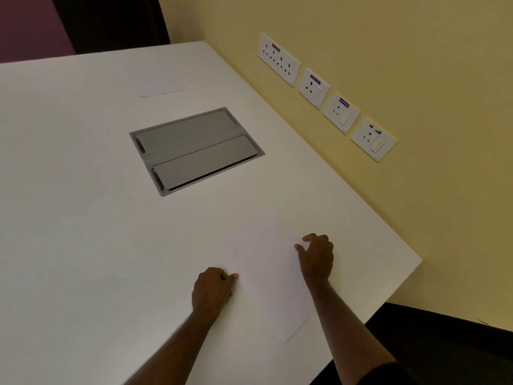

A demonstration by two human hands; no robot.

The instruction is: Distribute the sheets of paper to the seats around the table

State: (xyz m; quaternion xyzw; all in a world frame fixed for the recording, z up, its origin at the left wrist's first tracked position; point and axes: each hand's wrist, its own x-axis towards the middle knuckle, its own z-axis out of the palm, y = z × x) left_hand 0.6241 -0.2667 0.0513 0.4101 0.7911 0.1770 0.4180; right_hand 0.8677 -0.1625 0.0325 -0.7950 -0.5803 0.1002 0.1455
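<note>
A white sheet of paper (273, 276) lies flat on the white table (69, 218) near its front right corner. My left hand (213, 287) rests at the sheet's left edge, thumb and forefinger pinched on it. My right hand (316, 257) presses on the sheet's right side with its fingers spread and bent. A second sheet of paper (162, 81) lies flat near the far edge of the table, apart from both hands.
A grey cable box with two closed flaps (194, 151) is set into the middle of the table. The yellow wall (416, 65) on the right carries a row of white sockets (327, 97). Dark floor shows past the table's front right corner.
</note>
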